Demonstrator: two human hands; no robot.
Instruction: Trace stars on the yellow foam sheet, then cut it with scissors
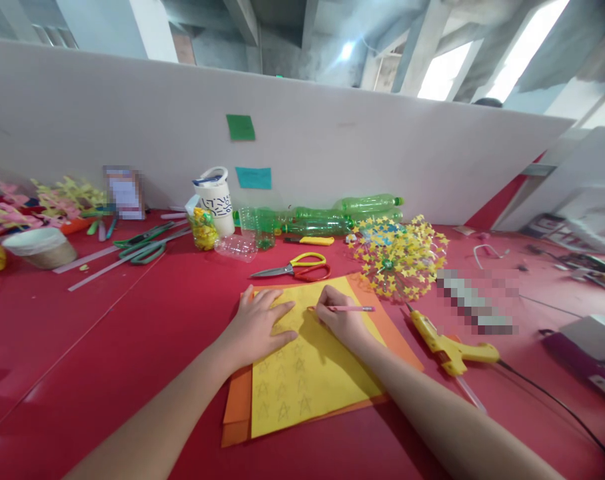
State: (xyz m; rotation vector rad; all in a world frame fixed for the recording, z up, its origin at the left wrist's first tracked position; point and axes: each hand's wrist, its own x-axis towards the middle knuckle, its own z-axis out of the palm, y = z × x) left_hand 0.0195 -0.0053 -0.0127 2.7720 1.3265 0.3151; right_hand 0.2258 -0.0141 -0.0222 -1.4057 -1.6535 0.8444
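My right hand [343,317] grips a pink pencil [352,309], its tip down on the upper part of a yellow sheet [332,380]. Flat on the sheet's left side lies my left hand [262,327] with its fingers spread. Rows of pencilled stars [282,390] show on the paper below that hand; some marks are hidden under the fingers. Orange paper [236,417] sticks out from beneath the yellow sheet. Just beyond the paper rest scissors [295,269] with one yellow and one red handle.
A yellow glue gun [450,350] with a cord lies right of my right arm. Behind it stands a bunch of yellow stars [402,260]. Green plastic bottles [322,225], a box cutter [316,241] and a white tumbler [216,207] line the back. Green scissors [145,248] lie left.
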